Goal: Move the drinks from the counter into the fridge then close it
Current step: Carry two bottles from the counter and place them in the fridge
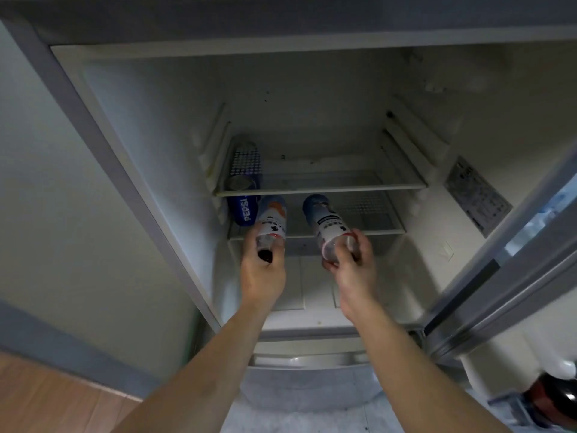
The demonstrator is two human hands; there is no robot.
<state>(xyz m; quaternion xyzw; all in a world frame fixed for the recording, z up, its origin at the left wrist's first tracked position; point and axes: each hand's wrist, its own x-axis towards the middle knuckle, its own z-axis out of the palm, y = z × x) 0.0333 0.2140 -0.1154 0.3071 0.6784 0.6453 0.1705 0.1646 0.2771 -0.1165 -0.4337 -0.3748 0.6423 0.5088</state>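
The fridge stands open in front of me, its lower glass shelf (368, 230) at hand height. My left hand (261, 276) grips the neck end of a bottle (272, 218) with a white and orange label, its far end lying on that shelf beside a blue Pepsi can (243, 210). My right hand (352, 267) grips a second bottle (324, 218) with a white and blue label, also pointing into the shelf. Another can (245, 170) with a dotted pattern lies on the upper shelf (343, 186) at the left.
The fridge door (512, 276) hangs open at the right, with a dark bottle (552, 398) low in its door rack. A white drawer cover (312, 292) lies below the shelves. A wall and wooden floor (46, 401) are at the left.
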